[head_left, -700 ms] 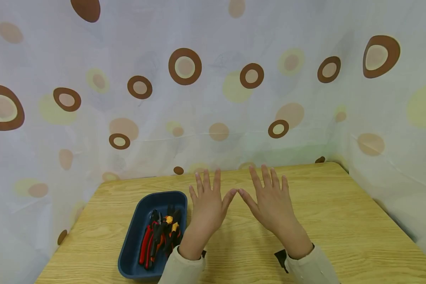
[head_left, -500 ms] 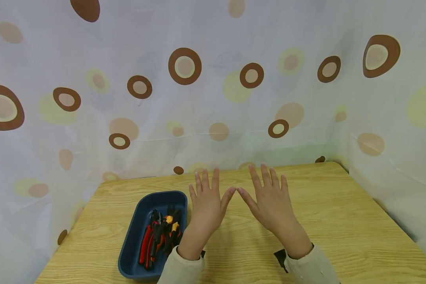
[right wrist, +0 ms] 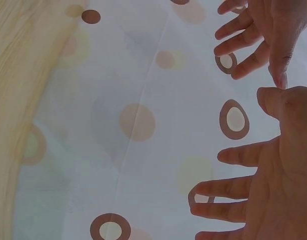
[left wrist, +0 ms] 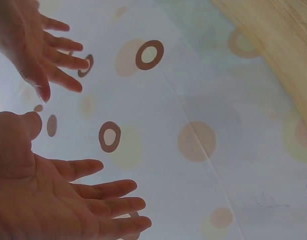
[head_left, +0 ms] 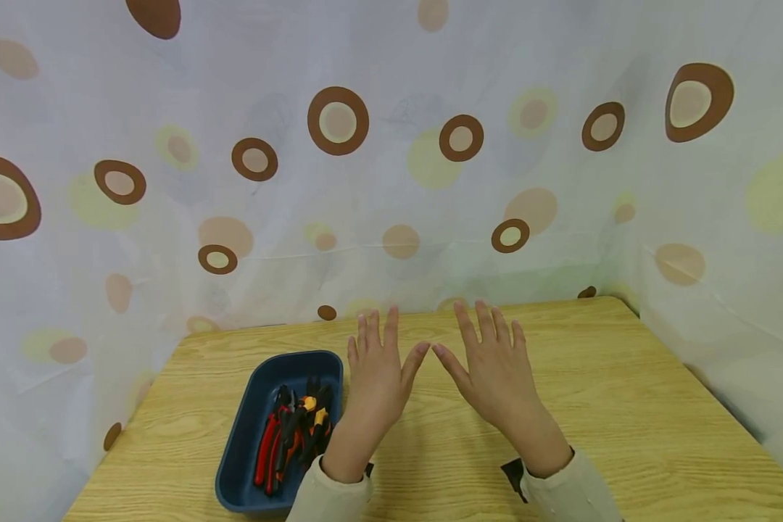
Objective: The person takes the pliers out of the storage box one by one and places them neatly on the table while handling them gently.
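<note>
Both hands hover over the wooden table, fingers straight and spread, holding nothing. The left hand [head_left: 376, 380] is just right of a dark blue tray [head_left: 233, 449]; its forearm passes over the tray's lower right corner. Beside it is the right hand [head_left: 499, 373], its thumb tip close to the left thumb tip. In the tray lie several pliers-like hand tools, one with red handles [head_left: 265, 453] and others with black and orange handles [head_left: 291, 429]. They overlap, so their exact kinds are hard to tell. The left wrist view shows the left palm [left wrist: 58, 200]; the right wrist view shows the right palm [right wrist: 288, 185].
The light wooden table [head_left: 626, 406] extends to the right of the hands. A white curtain [head_left: 365, 196] with brown, peach and yellow circles hangs behind the table and along both sides. Pale sleeves [head_left: 333, 496] cover the forearms, with a black strap piece [head_left: 514, 478] by the right cuff.
Both hands have shifted very slightly left in the head view, along with the whole scene. The left fingers have drawn a little closer together. The tray and tools stay in place.
</note>
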### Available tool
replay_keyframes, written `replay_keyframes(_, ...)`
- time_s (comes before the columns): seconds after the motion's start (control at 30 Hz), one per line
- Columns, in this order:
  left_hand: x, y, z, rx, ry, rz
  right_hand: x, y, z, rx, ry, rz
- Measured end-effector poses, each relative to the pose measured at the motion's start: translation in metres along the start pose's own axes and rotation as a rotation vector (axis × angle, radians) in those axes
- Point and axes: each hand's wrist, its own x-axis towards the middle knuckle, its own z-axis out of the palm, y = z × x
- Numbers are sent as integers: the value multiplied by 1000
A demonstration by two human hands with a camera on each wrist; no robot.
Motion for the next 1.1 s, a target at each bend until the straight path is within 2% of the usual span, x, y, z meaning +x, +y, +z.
replay_keyframes(0.43, -4, -2, -5, -7, 68, 50, -2, -2, 1, 9, 53, -31)
replay_keyframes(0.57, -6, -3, -8, 4, 101, 77, -2, -4, 0, 11, 75, -41)
replay_keyframes(0.73, -9, -5, -14, 29, 130, 103, -2, -7, -3, 18, 60, -39)
replay_keyframes(1.1, -15, -9, -29, 14, 169, 127, -3, -13, -2, 13, 105, -80)
